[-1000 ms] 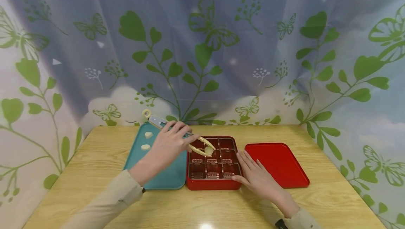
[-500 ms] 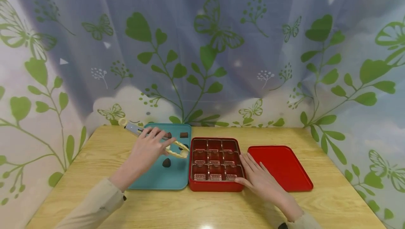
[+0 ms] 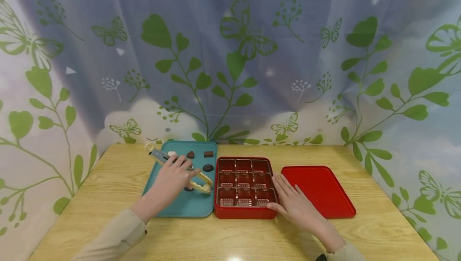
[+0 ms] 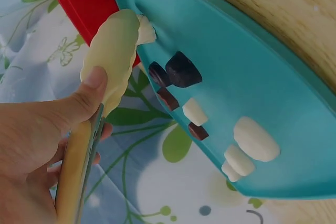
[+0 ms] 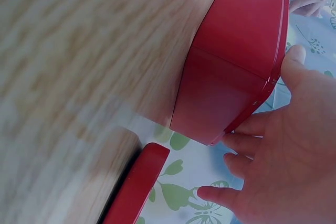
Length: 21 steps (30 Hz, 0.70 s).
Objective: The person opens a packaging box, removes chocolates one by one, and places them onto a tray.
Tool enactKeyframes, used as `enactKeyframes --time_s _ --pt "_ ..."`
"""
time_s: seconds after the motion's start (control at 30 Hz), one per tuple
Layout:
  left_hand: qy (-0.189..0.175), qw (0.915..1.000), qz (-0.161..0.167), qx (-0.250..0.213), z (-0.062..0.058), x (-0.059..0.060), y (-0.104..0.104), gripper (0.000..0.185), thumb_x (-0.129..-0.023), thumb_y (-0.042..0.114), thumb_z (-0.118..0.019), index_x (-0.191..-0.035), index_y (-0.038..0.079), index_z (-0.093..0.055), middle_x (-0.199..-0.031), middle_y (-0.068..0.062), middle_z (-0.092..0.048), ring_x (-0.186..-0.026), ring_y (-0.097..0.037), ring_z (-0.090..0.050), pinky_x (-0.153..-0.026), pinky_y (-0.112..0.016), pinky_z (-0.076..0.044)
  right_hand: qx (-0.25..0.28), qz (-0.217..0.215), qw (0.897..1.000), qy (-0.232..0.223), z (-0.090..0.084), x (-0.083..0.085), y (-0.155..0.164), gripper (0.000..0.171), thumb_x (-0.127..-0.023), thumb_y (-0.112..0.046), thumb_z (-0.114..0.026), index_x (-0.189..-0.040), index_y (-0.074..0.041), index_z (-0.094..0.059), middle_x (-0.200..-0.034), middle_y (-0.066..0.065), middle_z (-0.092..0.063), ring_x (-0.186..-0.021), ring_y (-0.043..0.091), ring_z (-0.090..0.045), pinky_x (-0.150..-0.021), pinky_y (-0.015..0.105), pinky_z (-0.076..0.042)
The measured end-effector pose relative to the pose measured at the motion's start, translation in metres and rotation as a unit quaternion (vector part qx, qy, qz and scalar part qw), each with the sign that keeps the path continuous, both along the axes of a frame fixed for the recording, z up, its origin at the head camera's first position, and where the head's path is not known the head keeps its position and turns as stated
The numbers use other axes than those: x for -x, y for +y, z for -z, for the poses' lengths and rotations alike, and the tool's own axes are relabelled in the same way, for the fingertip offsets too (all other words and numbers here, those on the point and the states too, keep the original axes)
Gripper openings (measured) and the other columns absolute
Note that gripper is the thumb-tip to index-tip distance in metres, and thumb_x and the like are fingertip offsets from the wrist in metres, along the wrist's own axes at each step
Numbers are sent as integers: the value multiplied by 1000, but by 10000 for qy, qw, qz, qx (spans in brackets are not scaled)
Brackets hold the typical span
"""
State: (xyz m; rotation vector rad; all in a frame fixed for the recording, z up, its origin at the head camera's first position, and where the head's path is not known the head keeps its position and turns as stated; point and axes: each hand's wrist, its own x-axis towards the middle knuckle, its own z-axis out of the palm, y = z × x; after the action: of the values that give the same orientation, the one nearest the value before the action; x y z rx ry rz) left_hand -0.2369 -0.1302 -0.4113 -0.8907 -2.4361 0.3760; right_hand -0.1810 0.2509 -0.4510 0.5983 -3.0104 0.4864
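My left hand (image 3: 169, 181) grips a pair of tongs (image 3: 158, 155) with cream scalloped tips. Between those tips is a small white chocolate (image 4: 146, 30), low over the right side of the blue tray (image 3: 180, 209); whether it touches the tray I cannot tell. The straight fingers of my right hand (image 3: 295, 203) rest along the right side of a red box (image 3: 245, 213), its thumb at the front right corner. Inside the box is a clear brown divided insert (image 3: 243, 179) whose compartments hold nothing.
Dark chocolates, such as an oval one (image 3: 208, 168) and a rectangular one (image 3: 208, 154), lie on the tray among white pieces (image 4: 255, 139). A red lid (image 3: 318, 193) lies right of the box on the wooden table (image 3: 230, 239). A patterned curtain (image 3: 252, 105) hangs behind.
My left hand has carried the tongs and the white chocolate left from above the box to the tray, then lower toward the tray's front. The right hand stays at the box.
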Motion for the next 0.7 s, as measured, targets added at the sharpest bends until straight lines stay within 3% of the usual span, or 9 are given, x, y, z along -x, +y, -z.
enactKeyframes --time_s 0.17,0.37,0.53,0.7 --pt "-13 9996 -202 -219 3 -3 -6 48 -82 30 -79 -129 27 -71 -113 -5 -65 -105 -27 -55 -90 -43 -47 -10 -6 10000 2 0 0 0 86 -101 -55 -53 -160 -1 -23 -167 16 -18 -154 38 -16 -117 67 -22" --pt "56 9936 -485 -1015 10 -8 -23 70 -74 50 -84 -135 19 -67 -114 -8 -66 -109 -31 -57 -89 -49 -49 -37 -3 10000 -11 -1 0 0 86 -101 -56 -52 -161 -2 -22 -167 16 -18 -154 38 -16 -117 67 -22" --pt "99 9877 -621 -1429 16 -14 -35 72 -74 50 -85 -135 16 -67 -114 -11 -66 -106 -35 -58 -87 -51 -49 -24 -16 10000 2 -1 0 0 87 -101 -57 -51 -161 -2 -21 -167 15 -17 -154 38 -16 -117 67 -22" --pt "-273 9764 -1163 -1800 19 -22 -46 74 -81 48 -80 -141 11 -60 -117 -17 -64 -108 -41 -58 -86 -57 -49 -30 -20 10000 27 -1 -1 0 87 -101 -57 -51 -161 -2 -22 -167 15 -18 -153 38 -17 -117 67 -22"
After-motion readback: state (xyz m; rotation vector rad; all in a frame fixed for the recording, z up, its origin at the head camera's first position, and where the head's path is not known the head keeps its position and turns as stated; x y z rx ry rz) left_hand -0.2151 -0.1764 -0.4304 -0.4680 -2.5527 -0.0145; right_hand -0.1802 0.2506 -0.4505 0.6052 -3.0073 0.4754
